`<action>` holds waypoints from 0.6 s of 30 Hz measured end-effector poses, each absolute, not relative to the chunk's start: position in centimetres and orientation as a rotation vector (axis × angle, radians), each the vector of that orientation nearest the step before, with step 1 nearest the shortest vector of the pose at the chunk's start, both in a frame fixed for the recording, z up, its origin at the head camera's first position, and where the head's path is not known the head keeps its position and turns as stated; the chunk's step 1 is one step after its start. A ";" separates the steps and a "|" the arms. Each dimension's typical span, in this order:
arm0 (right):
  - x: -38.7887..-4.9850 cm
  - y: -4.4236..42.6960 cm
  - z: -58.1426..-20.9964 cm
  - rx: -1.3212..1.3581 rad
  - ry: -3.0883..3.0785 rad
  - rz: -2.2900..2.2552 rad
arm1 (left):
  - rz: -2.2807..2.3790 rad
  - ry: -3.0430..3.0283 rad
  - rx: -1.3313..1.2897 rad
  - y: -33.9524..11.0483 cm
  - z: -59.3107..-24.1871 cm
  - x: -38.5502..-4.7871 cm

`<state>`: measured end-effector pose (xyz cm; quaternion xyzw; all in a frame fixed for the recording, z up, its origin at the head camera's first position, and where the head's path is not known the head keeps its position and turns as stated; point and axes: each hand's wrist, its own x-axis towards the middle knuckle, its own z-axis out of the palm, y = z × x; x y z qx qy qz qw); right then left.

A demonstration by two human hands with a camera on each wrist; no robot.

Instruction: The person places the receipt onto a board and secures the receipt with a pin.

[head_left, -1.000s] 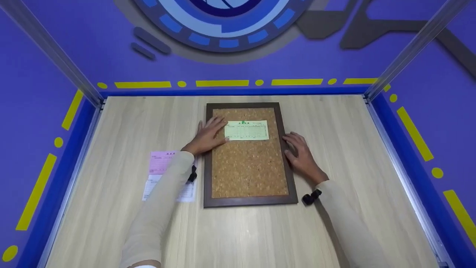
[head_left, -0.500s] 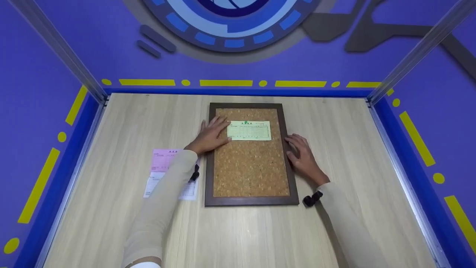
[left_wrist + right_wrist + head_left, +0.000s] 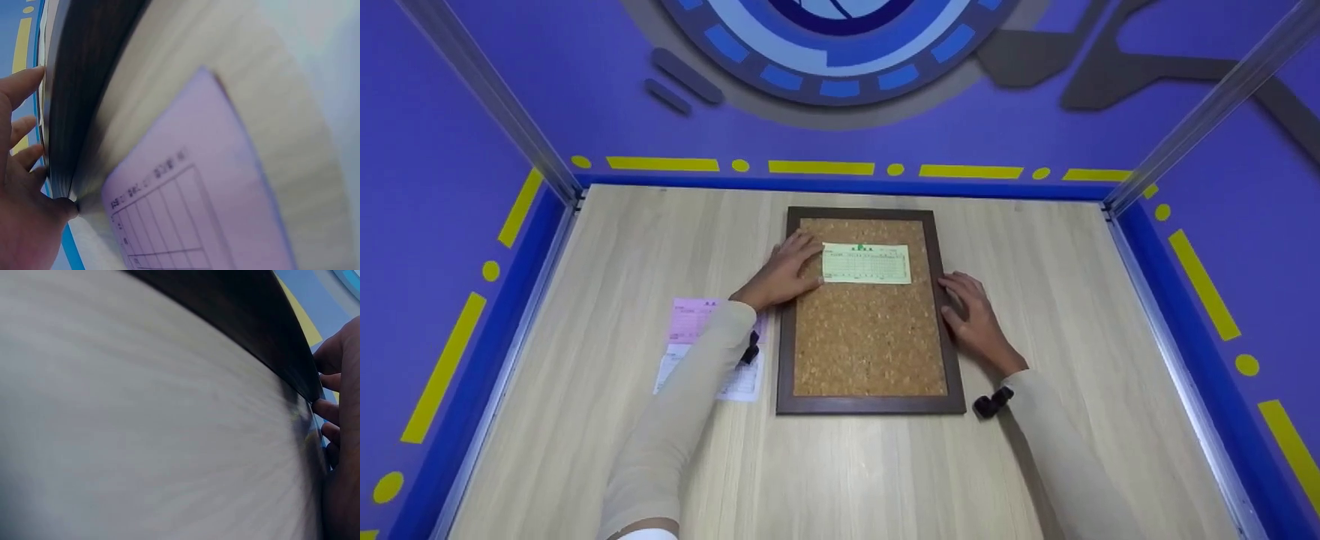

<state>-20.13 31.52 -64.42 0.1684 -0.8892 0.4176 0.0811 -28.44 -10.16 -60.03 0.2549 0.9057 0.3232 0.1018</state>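
Corkboard (image 3: 870, 337), pinned green slip (image 3: 867, 265), hands (image 3: 784, 274) (image 3: 976, 324) at both sides

The dark-framed cork board (image 3: 870, 337) lay flat on the bench (image 3: 847, 480), its long sides running near to far. A pale green printed slip (image 3: 866, 264) sat level across its upper half — a green pin (image 3: 861, 246) at the slip's top edge. The left hand (image 3: 781, 274) rested over the board's left side, fingertips at the slip's left edge; the right hand (image 3: 975, 322) touched the board's right side. Left of the board lay a pink slip (image 3: 688, 319) and a white slip (image 3: 744, 380) — both partly hidden.
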 end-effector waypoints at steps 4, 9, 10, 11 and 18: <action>-20.1 31.5 -64.5 0.526 -2.630 1.269 | 1.023 2.672 0.733 -10.5 -59.8 -28.0; -20.1 31.6 -64.6 0.549 -2.614 1.271 | 1.069 2.668 0.742 -11.0 -59.5 -27.2; -20.1 31.6 -64.6 0.548 -2.616 1.267 | 1.072 2.668 0.749 -11.2 -59.4 -27.0; -20.1 31.7 -64.6 0.543 -2.617 1.265 | 1.070 2.671 0.755 -11.3 -59.4 -26.9; -20.1 31.7 -64.4 0.515 -2.653 1.268 | 1.072 2.683 0.785 -12.3 -59.0 -25.8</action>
